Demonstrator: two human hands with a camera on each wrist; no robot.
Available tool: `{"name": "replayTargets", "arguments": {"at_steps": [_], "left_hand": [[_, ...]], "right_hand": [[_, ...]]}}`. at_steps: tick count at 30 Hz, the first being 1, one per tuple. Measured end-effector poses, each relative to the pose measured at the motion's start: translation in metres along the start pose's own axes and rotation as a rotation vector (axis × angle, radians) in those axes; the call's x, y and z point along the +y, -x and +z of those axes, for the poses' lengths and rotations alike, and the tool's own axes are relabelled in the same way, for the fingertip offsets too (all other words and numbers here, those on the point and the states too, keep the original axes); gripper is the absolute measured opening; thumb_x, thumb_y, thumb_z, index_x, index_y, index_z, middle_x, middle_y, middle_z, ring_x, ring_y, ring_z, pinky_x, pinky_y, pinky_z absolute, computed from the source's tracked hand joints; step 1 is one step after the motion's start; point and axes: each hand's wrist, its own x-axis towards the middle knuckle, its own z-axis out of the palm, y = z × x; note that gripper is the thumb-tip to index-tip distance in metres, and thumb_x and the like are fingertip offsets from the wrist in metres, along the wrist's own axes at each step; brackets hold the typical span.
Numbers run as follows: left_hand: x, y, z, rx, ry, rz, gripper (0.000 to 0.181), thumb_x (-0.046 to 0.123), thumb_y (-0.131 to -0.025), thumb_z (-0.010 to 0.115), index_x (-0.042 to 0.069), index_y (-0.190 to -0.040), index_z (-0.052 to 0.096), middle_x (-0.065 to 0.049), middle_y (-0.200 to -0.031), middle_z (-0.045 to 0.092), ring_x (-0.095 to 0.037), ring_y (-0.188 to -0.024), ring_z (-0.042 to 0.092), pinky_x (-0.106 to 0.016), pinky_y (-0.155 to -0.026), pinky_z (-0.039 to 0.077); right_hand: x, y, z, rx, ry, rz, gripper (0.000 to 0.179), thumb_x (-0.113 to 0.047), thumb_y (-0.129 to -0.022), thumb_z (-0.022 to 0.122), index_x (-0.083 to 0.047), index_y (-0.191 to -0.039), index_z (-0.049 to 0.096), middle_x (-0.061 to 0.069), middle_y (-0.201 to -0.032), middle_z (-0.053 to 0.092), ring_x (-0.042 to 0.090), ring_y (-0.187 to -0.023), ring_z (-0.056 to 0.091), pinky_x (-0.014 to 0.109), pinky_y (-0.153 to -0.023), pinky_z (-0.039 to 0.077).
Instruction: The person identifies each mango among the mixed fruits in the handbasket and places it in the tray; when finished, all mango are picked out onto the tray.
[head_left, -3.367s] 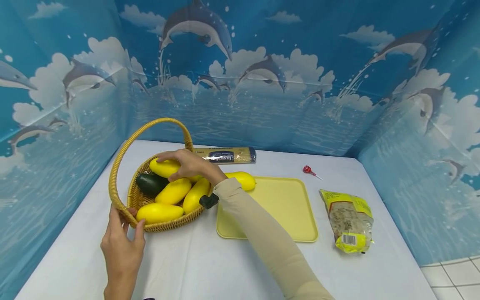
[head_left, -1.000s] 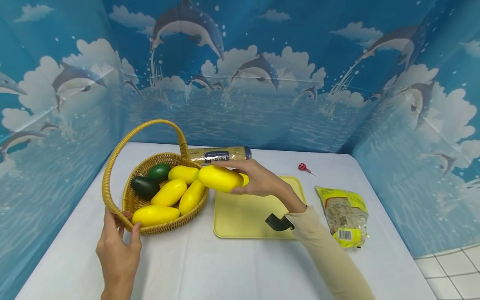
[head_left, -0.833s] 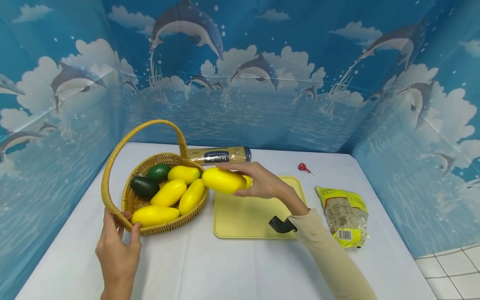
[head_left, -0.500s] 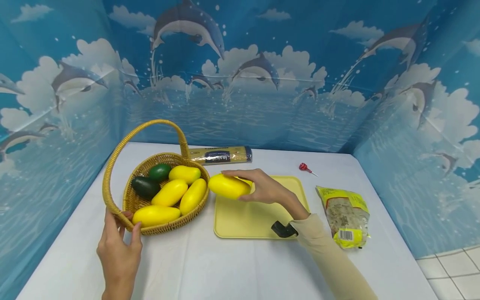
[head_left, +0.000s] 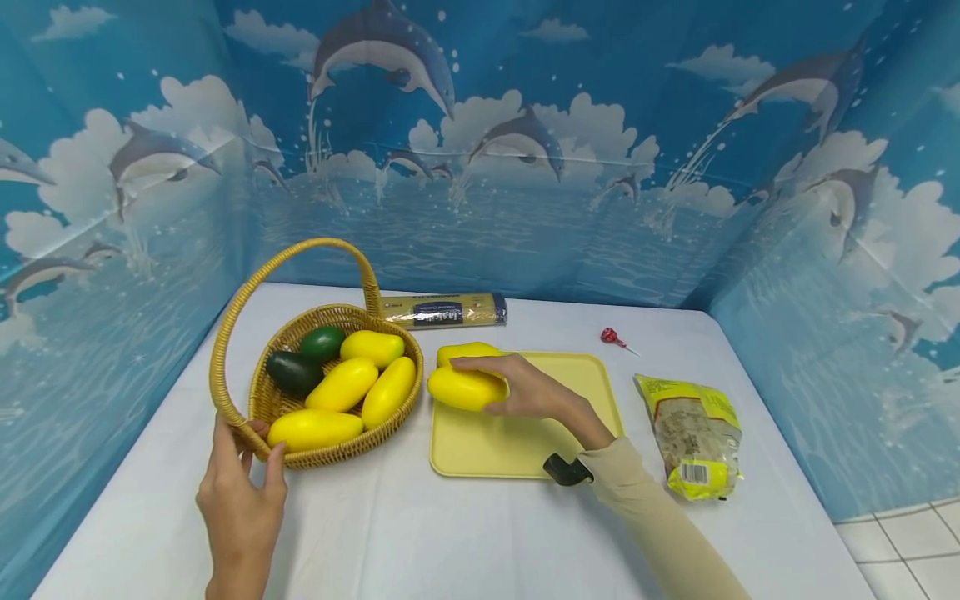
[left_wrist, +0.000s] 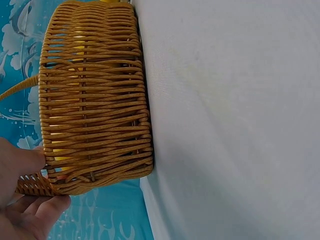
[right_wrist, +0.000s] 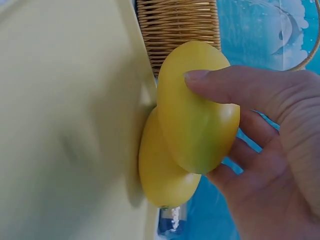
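Observation:
In the head view my right hand (head_left: 536, 390) holds a yellow mango (head_left: 461, 390) by its sides over the left part of a pale yellow tray (head_left: 525, 454). Another mango (head_left: 468, 352) lies on the tray just behind it. The right wrist view shows the thumb across the held mango (right_wrist: 195, 125), which has a greenish patch. My left hand (head_left: 242, 500) grips the near-left rim of a wicker basket (head_left: 345, 452), with thumb and fingers on either side in the left wrist view. Several yellow mangoes (head_left: 342, 384) and two dark green fruits (head_left: 294, 373) lie inside.
The basket's tall handle (head_left: 240, 308) arches above its left side. Behind the tray lies a clear-wrapped pasta pack (head_left: 450, 311). A red lollipop (head_left: 611, 336) and a yellow-and-clear bag (head_left: 693, 437) lie to the right. A dolphin-print curtain (head_left: 480, 225) surrounds the white table.
My right hand has taken a mango from the basket, carried it right over the tray, and lowered it toward the near side. My left hand has stayed on the basket rim.

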Motion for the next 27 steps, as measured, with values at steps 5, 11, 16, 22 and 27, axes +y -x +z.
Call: {"name": "replayTargets", "arguments": {"at_steps": [5,11,16,22,27], "left_hand": [[0.0,-0.001,0.0,0.002,0.006,0.01,0.09,-0.015,-0.086,0.083,0.003,-0.163,0.039,-0.023,-0.121,0.069,-0.045,-0.124,0.069,-0.05,-0.096,0.055],[0.0,-0.001,0.0,-0.001,0.0,0.009,0.09,-0.014,-0.085,0.084,0.002,-0.162,0.039,-0.023,-0.121,0.069,-0.044,-0.124,0.069,-0.051,-0.095,0.056],[0.0,-0.001,0.0,-0.005,-0.003,-0.004,0.09,-0.013,-0.086,0.083,0.003,-0.163,0.039,-0.022,-0.121,0.069,-0.044,-0.124,0.069,-0.05,-0.096,0.056],[0.001,-0.001,0.0,-0.008,-0.001,-0.009,0.089,-0.013,-0.087,0.083,0.003,-0.162,0.039,-0.022,-0.121,0.069,-0.043,-0.125,0.069,-0.046,-0.099,0.055],[0.002,-0.001,-0.001,-0.009,-0.006,-0.014,0.089,-0.012,-0.087,0.084,0.002,-0.162,0.039,-0.022,-0.122,0.069,-0.043,-0.125,0.069,-0.048,-0.097,0.055]], "right_hand": [[0.004,0.002,0.003,0.018,0.018,-0.018,0.077,0.007,-0.086,0.082,-0.007,-0.157,0.055,0.008,-0.162,0.055,0.034,-0.154,0.046,0.055,-0.13,0.038],[0.008,0.003,0.008,0.037,0.018,-0.016,0.08,0.012,-0.084,0.082,-0.007,-0.157,0.056,0.013,-0.164,0.052,0.036,-0.157,0.041,0.06,-0.133,0.028],[0.012,0.001,0.012,0.038,0.025,-0.036,0.083,0.016,-0.081,0.082,-0.006,-0.157,0.055,0.011,-0.163,0.053,0.036,-0.16,0.035,0.063,-0.135,0.014],[0.015,0.0,0.016,0.045,0.041,-0.056,0.083,0.016,-0.081,0.084,-0.004,-0.156,0.056,0.013,-0.163,0.053,0.037,-0.161,0.031,0.067,-0.134,0.008],[0.017,0.0,0.019,0.041,0.067,-0.073,0.083,0.016,-0.082,0.083,-0.002,-0.157,0.054,0.017,-0.164,0.05,0.039,-0.161,0.03,0.07,-0.133,0.006]]}}
